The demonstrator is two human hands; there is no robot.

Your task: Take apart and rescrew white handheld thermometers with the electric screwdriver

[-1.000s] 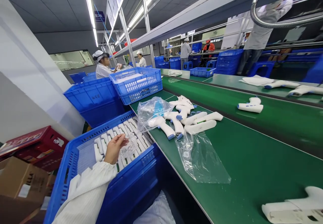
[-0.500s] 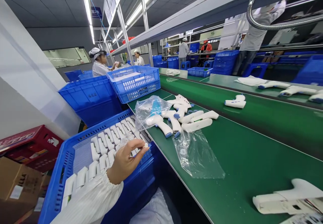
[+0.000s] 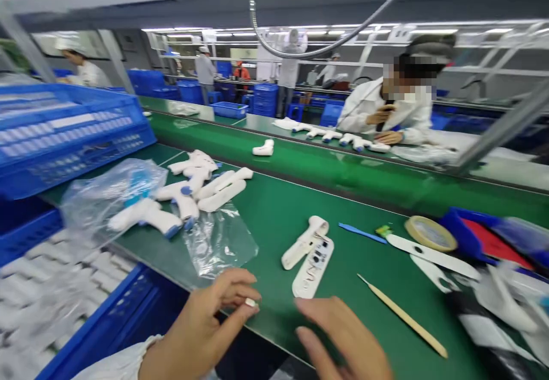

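Note:
My left hand pinches a small white piece between thumb and fingers, above the near edge of the green bench. To its right, my right hand is slightly blurred, thumb and fingers apart, holding nothing. Just beyond the right hand lies an opened white gun-shaped housing: one handle-like half and a flat half with a circuit board and wires. Neither hand touches it. A wooden-handled pick lies to the right, with a blue pry tool farther back.
Gun-shaped white devices and plastic bags lie at left. A blue crate of white parts stands below the bench edge. Tape and a blue tray sit at right. Across the green conveyor, a co-worker handles something dark.
The view has swung right, from the crate to the bench. My left hand has moved over the bench edge, still pinching the white piece. My right hand has come into view.

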